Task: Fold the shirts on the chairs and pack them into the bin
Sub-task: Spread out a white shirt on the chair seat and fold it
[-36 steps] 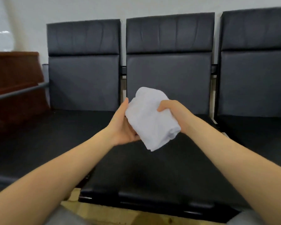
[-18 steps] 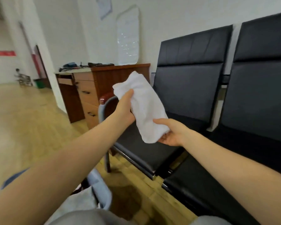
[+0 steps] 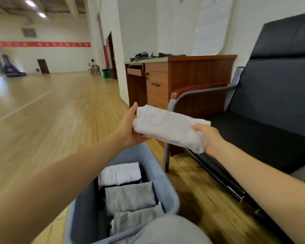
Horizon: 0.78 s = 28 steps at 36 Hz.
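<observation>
Hands: my left hand [image 3: 130,128] and right hand [image 3: 207,138] grip the folded white shirt [image 3: 169,128] by its ends, keeping folds intact.
Position: above the blue bin's [image 3: 165,180] far rim, ready for packing.

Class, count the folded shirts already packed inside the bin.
3 visible in the bin: a white shirt at the far end, a grey shirt in the middle, another grey shirt nearest. More may lie hidden underneath.

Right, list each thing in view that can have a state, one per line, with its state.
White shirt: folded, held in the air beyond the bin's far rim.
Left hand: gripping the shirt's left end.
Right hand: gripping its right end.
Bin: open, holding folded white and grey shirts.
Desk drawers: shut.
Chair: visible seat bare.
</observation>
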Available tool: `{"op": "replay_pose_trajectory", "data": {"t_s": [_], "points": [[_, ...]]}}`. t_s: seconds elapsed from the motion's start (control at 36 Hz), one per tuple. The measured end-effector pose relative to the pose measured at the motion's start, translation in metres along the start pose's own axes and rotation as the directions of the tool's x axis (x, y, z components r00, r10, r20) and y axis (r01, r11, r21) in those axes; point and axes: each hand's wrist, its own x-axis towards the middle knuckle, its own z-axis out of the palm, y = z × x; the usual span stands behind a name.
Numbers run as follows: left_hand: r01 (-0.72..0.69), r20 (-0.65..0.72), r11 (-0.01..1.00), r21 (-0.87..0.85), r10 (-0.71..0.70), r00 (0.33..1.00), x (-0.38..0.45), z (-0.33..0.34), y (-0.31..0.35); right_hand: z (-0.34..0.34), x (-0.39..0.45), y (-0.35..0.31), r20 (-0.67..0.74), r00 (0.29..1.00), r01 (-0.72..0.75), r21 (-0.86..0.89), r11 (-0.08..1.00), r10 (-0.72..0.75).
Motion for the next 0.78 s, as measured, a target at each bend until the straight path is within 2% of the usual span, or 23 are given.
{"op": "replay_pose_trajectory", "data": {"t_s": [0.17,0.25,0.33,0.42,0.53,0.61,0.67,0.72,0.78], "points": [[0.188,-0.124,0.947,0.259,-0.160,0.979,0.004,-0.075,-0.032,0.055,0.015,0.036,0.056,0.998,-0.010,-0.279,0.960,0.026],[0.252,-0.247,0.925,0.284,-0.184,0.951,0.005,-0.112,-0.061,0.083,0.025,0.065,0.118,0.992,-0.001,-0.375,0.927,0.049],[0.266,-0.356,0.908,0.324,-0.144,0.924,-0.002,-0.141,-0.093,0.104,0.034,0.101,0.167,0.982,0.004,-0.490,0.872,0.090],[0.323,-0.403,0.877,0.357,-0.168,0.900,-0.007,-0.175,-0.127,0.117,0.042,0.140,0.243,0.960,0.017,-0.554,0.833,0.142],[0.424,-0.425,0.796,0.432,-0.235,0.874,-0.012,-0.216,-0.173,0.126,0.042,0.189,0.325,0.907,0.100,-0.784,0.613,0.268],[0.487,-0.397,0.711,0.507,-0.308,0.865,-0.014,-0.228,-0.204,0.129,0.040,0.221,0.401,0.848,0.301,-0.903,0.307,0.346],[0.532,-0.382,0.660,0.531,-0.374,0.845,-0.014,-0.233,-0.220,0.130,0.039,0.240,0.412,0.837,0.394,-0.911,0.126,0.359],[0.575,-0.391,0.561,0.596,-0.423,0.817,-0.016,-0.239,-0.231,0.129,0.040,0.256,0.417,0.846,0.433,-0.901,0.028,0.333],[0.594,-0.400,0.493,0.635,-0.449,0.799,-0.017,-0.244,-0.239,0.129,0.043,0.265,0.411,0.865,0.431,-0.902,-0.006,0.286]]}}
